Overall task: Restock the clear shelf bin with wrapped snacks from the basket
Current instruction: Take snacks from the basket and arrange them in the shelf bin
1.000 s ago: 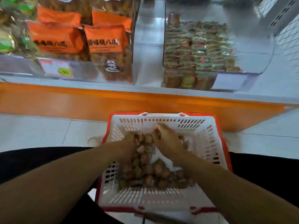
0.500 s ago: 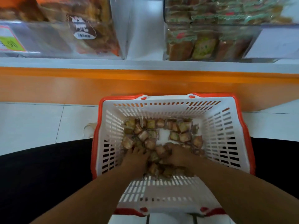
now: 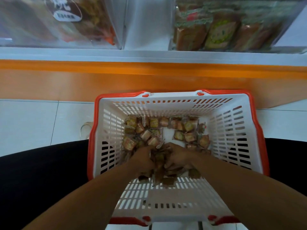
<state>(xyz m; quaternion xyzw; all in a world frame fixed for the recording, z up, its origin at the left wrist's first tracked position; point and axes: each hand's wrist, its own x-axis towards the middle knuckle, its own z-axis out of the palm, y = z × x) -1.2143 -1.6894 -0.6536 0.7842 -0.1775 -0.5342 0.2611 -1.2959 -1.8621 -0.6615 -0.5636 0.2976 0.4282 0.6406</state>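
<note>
Basket (image 3: 235, 130) long axis toward shelf (image 3: 149, 55).

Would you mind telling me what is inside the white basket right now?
The basket holds small wrapped snacks scattered on its floor. The left hand and right hand are gathering a bunch near the front. Their fingers and any snacks beneath the hands are covered.

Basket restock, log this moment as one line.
stage: scooping | left hand and right hand: gripping wrapped snacks | basket: snacks remain | clear shelf bin: untouched

Snacks (image 3: 189, 126) lie in the basket (image 3: 232, 123) before the shelf (image 3: 149, 54).
</note>
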